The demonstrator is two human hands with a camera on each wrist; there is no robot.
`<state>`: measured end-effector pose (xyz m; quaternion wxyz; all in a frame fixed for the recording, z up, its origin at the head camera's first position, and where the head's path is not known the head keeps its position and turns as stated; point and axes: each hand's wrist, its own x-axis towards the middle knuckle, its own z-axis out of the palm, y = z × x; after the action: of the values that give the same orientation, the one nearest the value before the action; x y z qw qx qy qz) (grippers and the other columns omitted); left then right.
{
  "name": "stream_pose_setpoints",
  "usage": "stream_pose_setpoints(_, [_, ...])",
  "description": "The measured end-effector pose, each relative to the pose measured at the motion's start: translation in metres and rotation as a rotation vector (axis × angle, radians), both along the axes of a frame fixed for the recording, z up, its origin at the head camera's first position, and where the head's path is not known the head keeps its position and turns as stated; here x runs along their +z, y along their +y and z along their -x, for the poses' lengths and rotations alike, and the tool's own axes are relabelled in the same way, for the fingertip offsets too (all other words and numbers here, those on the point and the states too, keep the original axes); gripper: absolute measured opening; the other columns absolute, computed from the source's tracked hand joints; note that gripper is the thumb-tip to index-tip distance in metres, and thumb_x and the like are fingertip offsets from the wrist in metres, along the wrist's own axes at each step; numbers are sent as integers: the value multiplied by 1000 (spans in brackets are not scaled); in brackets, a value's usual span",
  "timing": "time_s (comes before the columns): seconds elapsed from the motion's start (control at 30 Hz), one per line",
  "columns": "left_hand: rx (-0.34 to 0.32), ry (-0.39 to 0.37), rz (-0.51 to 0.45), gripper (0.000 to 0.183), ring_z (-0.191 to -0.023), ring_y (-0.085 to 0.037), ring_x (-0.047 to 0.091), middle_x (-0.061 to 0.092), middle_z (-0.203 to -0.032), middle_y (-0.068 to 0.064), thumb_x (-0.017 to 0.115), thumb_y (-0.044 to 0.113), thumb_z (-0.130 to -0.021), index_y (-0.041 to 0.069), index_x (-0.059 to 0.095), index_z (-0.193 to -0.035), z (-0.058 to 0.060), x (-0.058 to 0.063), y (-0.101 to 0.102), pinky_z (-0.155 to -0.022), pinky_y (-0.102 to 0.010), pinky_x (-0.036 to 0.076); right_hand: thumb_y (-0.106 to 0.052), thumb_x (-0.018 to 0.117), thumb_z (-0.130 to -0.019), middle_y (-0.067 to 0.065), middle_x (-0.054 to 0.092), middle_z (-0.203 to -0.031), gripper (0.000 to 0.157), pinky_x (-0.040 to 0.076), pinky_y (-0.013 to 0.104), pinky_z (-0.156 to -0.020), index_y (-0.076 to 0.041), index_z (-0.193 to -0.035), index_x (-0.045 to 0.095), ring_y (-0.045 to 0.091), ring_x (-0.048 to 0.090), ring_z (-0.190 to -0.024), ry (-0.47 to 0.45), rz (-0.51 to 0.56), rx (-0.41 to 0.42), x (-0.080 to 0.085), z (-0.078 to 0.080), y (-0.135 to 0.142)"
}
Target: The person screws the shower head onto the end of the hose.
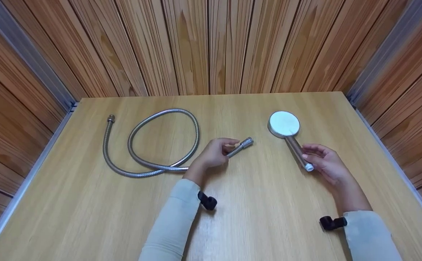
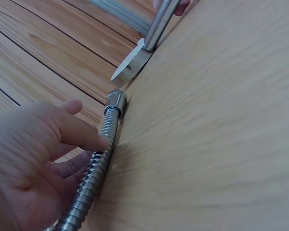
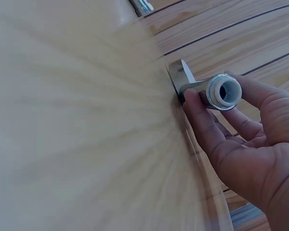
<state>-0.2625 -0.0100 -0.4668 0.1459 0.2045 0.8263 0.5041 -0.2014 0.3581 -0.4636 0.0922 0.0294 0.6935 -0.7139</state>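
A ribbed metal shower hose (image 1: 198, 134) lies looped on the left half of the table. My left hand (image 1: 212, 152) holds it close behind its metal end fitting (image 1: 247, 142), which points to the right. In the left wrist view, a fingertip rests on the hose (image 2: 91, 180) with other fingers behind it. To the right lies a round-faced shower head (image 1: 284, 124), its pale face up. My right hand (image 1: 327, 165) grips the handle near its lower end, fingers and thumb on opposite sides. The right wrist view shows the handle's hollow white threaded end (image 3: 226, 91).
The hose's other end, with a metal nut (image 1: 111, 118), lies at the back left. Wood-panelled walls (image 1: 211, 47) enclose the light wooden table (image 1: 254, 203) at the back and both sides. Black wrist cameras (image 1: 208, 201) sit on both forearms.
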Motion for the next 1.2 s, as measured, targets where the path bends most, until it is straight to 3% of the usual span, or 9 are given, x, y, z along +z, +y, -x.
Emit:
stream_pose_setpoints(0.2, [-52, -19, 23, 65, -98, -17, 61, 67, -110, -3, 57, -24, -76, 16, 67, -126, -2, 4, -5, -77, -28, 50, -10, 73, -89, 7, 51, -117, 51, 53, 24, -81, 4, -130, 47, 14, 62, -98, -38, -59, 28, 4, -1, -11])
stream_pose_setpoints(0.43, [-56, -12, 55, 61, -94, -17, 59, 67, -107, 0, 65, -19, -75, 17, 69, -123, -4, 3, -2, -76, -29, 49, -10, 70, -90, 3, 59, -105, 45, 55, 30, -79, 2, -126, 46, 13, 64, -92, -93, -1, 23, 7, 1, -19])
stream_pose_setpoints(0.57, [-59, 63, 106, 56, -91, -15, 58, 67, -106, 0, 68, -15, -77, 15, 68, -124, -2, 2, 4, -77, -25, 47, -3, 69, -89, 4, 63, -103, 62, 56, 30, -78, 5, -139, 33, 14, 67, -89, -153, 72, 14, 9, 4, -24])
stream_pose_setpoints(0.73, [-67, 143, 163, 57, -86, -14, 55, 66, -105, 2, 61, -17, -77, 14, 68, -124, -1, 2, 9, -74, -24, 46, 5, 63, -90, 5, 65, -96, 83, 55, 28, -77, 9, -151, 6, 13, 67, -85, -187, 144, 18, 11, 6, -29])
stream_pose_setpoints(1.0, [-65, 89, 79, 60, -89, -16, 56, 64, -101, 3, 59, -20, -76, 14, 68, -124, -4, 7, 4, -74, -25, 48, 9, 60, -90, 1, 65, -100, 84, 55, 28, -78, 10, -151, 1, 12, 66, -88, -182, 174, 21, 9, 2, -32])
stream_pose_setpoints(1.2, [-75, 65, 50, 60, -89, -16, 56, 63, -101, 6, 63, -18, -78, 17, 67, -127, -5, 14, -1, -73, -27, 48, 12, 61, -88, -1, 61, -108, 83, 56, 32, -77, 6, -152, 9, 14, 66, -90, -171, 223, 12, 14, -1, -35])
